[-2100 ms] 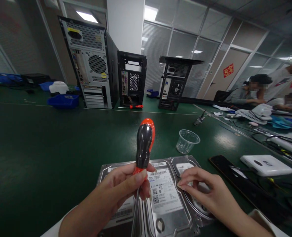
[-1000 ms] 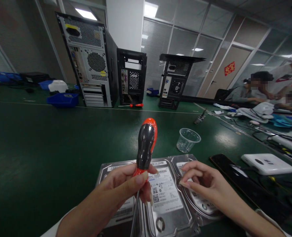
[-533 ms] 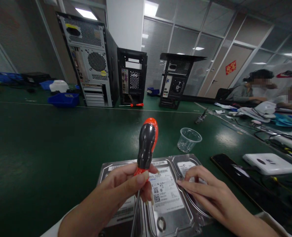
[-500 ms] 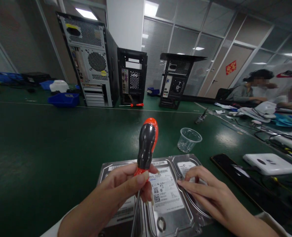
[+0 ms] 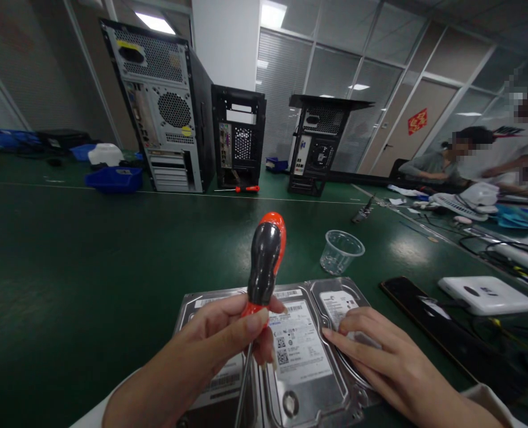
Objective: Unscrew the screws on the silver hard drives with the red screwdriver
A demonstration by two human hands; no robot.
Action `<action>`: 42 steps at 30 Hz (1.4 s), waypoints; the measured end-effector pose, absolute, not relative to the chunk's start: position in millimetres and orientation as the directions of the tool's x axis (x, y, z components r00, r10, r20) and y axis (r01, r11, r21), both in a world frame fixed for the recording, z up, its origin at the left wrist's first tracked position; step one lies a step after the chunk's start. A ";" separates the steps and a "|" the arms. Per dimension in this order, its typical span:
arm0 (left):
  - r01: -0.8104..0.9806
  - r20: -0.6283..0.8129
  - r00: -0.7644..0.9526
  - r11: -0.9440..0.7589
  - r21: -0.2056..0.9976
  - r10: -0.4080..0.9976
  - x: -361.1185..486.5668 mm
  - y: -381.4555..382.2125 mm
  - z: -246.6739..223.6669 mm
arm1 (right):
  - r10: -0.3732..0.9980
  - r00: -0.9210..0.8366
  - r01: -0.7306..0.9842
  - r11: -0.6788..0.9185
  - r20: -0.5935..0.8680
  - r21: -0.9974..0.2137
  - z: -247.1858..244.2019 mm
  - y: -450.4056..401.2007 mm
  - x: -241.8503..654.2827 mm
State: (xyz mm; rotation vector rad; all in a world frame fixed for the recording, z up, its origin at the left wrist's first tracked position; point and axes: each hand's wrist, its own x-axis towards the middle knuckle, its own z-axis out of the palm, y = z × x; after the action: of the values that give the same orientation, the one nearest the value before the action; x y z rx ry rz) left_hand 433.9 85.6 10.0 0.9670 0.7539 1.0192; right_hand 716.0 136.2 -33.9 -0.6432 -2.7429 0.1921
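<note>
The left hand (image 5: 222, 339) grips a screwdriver (image 5: 264, 261) upright over three hard drives (image 5: 299, 356), lids all on (its tip hidden), while the right hand (image 5: 380, 362) lies flat, fingers spread, holding nothing.

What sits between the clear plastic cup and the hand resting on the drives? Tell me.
In the head view, only bare green mat and the far end of the rightmost hard drive lie between the plastic cup and the right hand.
</note>
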 end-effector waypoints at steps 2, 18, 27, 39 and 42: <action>-0.351 -0.061 0.356 0.194 0.916 0.932 433.6 85.8 9.2 | 0.456 -0.850 0.420 0.889 0.266 -0.184 -34.0 136.3 716.1; -0.355 -0.098 0.309 0.210 0.911 0.946 436.5 81.4 16.6 | 0.581 -0.779 0.457 0.783 0.234 -0.422 -20.7 132.3 704.4; -0.338 -0.068 0.384 0.208 0.918 0.921 432.6 84.1 8.7 | 0.601 -0.736 0.440 0.774 0.311 -0.455 -22.8 133.6 703.3; -0.356 -0.071 0.371 0.212 0.910 0.926 434.1 84.3 10.4 | 0.534 -0.772 0.413 0.834 0.344 -0.366 -26.1 133.9 706.0; -0.361 -0.071 0.379 0.218 0.907 0.923 433.8 83.7 8.9 | 0.540 -0.768 0.419 0.830 0.345 -0.367 -24.5 133.6 705.3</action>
State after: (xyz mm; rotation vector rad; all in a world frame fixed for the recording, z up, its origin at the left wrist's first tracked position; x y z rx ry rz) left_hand 433.8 83.7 8.9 0.9580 0.7222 1.0047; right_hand 705.3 133.6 -24.5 -0.7120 -2.5689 0.3732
